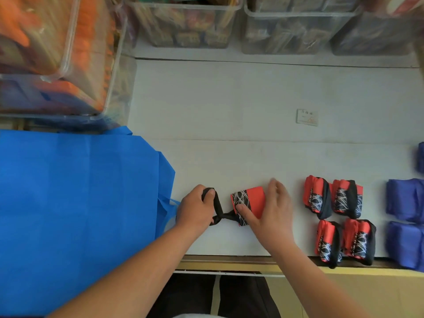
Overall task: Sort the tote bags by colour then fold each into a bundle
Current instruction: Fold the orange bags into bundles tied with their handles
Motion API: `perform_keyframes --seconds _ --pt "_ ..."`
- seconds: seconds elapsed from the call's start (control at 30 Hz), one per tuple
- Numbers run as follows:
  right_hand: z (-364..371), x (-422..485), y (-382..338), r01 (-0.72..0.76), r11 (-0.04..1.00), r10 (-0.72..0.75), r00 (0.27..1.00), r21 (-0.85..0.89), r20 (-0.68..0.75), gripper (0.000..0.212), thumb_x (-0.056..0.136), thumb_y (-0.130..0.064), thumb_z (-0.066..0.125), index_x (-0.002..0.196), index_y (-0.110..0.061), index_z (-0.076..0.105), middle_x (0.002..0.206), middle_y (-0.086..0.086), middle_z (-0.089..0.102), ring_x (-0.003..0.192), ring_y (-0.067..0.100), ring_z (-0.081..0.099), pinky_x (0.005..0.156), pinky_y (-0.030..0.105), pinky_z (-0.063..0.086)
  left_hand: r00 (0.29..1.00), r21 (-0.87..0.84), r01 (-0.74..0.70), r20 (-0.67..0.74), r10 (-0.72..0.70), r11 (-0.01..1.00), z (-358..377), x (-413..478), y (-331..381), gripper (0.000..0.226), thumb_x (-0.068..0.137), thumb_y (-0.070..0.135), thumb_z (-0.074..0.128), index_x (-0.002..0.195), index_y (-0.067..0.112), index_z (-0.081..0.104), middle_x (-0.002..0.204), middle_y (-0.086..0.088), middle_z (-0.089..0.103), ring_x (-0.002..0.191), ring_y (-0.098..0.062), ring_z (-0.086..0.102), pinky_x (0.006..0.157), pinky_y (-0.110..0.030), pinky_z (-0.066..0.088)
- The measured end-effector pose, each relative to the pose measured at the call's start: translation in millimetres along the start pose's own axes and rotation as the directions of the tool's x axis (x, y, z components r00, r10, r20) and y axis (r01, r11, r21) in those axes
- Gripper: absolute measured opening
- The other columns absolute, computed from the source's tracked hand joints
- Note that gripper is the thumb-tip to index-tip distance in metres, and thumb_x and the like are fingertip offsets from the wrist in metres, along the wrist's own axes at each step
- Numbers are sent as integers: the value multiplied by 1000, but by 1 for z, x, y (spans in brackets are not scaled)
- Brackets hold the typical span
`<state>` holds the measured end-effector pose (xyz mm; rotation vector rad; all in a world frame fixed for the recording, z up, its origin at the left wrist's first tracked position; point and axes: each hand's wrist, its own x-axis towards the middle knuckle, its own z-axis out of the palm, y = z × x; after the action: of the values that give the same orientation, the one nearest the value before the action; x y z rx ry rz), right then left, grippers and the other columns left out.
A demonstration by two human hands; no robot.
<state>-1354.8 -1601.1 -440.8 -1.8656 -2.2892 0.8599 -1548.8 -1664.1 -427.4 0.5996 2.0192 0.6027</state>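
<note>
Black strap disappears inside the left hand; right hand half-covers red bundle.

Probably a small packing workshop or stockroom, not a home. Shown by the white worktable: lined along its far edge with clear plastic bins crammed with packaged goods, flanked at its far-left corner by a bigger clear bin of orange and blue material. Marked near its middle with a small printed label card. Laid out at its right end with matching red-and-black bundles in rows, dark blue bundles beside them. Covered at its left end by flat bright blue bags. Fronted below its near edge by a cardboard carton.
</note>
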Motion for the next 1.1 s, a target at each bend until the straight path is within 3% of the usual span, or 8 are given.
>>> perform_keyframes --seconds 0.1,0.23,0.37,0.53,0.7,0.83,0.93,1.1 --pt "-7 -4 -5 -209 978 209 978 12 5 82 72 -76 71 127 -16 55 115 1 52 111 26 54 90 44 50 1000 63 -22 -4 22 998 6 2 6 29 104 47 47 86 25 53 78 1 65 63 -22 71 66 -45 60" --pt "-10 13 -12 -399 872 330 907 282 262 57 74 -55 84 109 -17 59 105 3 62 86 19 64 74 39 56 1000 102 -17 6 16 995 11 -2 18 29 103 44 49 85 22 55 77 0 66 57 -19 69 58 -40 58" --pt "-50 12 -17 -140 877 -47 927 459 373 27 94 -28 72 113 -21 54 109 2 61 86 4 59 66 13 44 997 98 29 66 -35 995 7 -6 28 25 101 44 53 88 25 62 78 -3 69 61 -26 68 46 -36 52" --pt "-109 4 -20 421 763 -582 778 491 236 26 83 -25 84 106 -25 72 94 -10 66 87 11 63 75 18 46 923 -63 88 382 -58 994 -15 -42 82 23 104 39 55 104 19 66 79 -6 71 60 -20 70 49 -31 55" --pt "-146 1 -23 433 740 -582 796 515 167 28 83 -25 84 109 -34 76 95 -8 57 85 15 62 69 24 49 883 -146 4 464 65 989 -24 -92 145 27 108 39 45 107 21 65 98 -13 73 86 -33 76 70 -45 65" --pt "-171 -5 -21 343 739 -539 817 580 204 33 86 -6 77 110 -29 73 117 -7 58 101 10 65 75 26 57 932 -181 -110 324 164 977 -11 -126 174 26 107 44 42 101 31 63 99 -6 72 88 -28 74 69 -47 63" --pt "-193 -5 -19 217 755 -525 765 619 372 21 92 -5 71 104 -22 63 84 5 64 68 13 59 60 29 49 948 -187 -185 224 226 965 -10 -134 178 21 107 43 40 105 33 58 102 -8 65 79 -22 68 55 -38 59" --pt "-202 -9 -20 283 778 -522 788 561 326 18 92 -9 70 97 -20 57 75 7 61 63 16 55 58 29 44 969 -303 -136 158 190 943 -9 -146 178 23 109 29 40 127 32 55 112 -7 66 88 -24 73 65 -42 65"
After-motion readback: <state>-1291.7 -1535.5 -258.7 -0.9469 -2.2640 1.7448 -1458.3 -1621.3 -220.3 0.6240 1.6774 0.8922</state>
